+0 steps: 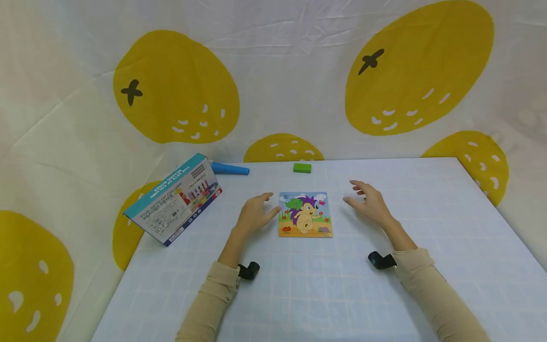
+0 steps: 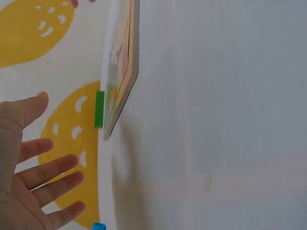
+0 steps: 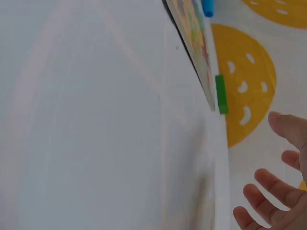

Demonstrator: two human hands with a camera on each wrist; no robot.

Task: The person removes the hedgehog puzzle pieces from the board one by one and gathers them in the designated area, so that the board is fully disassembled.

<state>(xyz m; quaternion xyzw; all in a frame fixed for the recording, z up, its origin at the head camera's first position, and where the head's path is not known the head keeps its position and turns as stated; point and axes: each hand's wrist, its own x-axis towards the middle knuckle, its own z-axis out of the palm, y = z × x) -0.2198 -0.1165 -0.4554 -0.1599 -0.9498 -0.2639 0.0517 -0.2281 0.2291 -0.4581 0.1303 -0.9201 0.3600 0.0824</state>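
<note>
A square picture puzzle point(image 1: 305, 214) with a purple-haired hedgehog lies flat on the table between the two hands. My left hand point(image 1: 253, 213) hovers just left of it, thumb and index fingertip near its left edge, holding nothing. On the other side, my right hand point(image 1: 368, 203) is held a little farther from the puzzle's right edge, fingers spread and loosely bent. In the left wrist view the left fingers point(image 2: 53, 170) are apart with nothing between them. The right wrist view likewise shows the right fingers point(image 3: 271, 189) spread.
Behind the puzzle, a small green block point(image 1: 302, 168) lies near the table's far edge. A blue cone-shaped piece point(image 1: 231, 169) lies to its left, partly hidden by a tilted printed box point(image 1: 175, 202). The white table point(image 1: 325, 289) meets a fabric backdrop with yellow fruit shapes.
</note>
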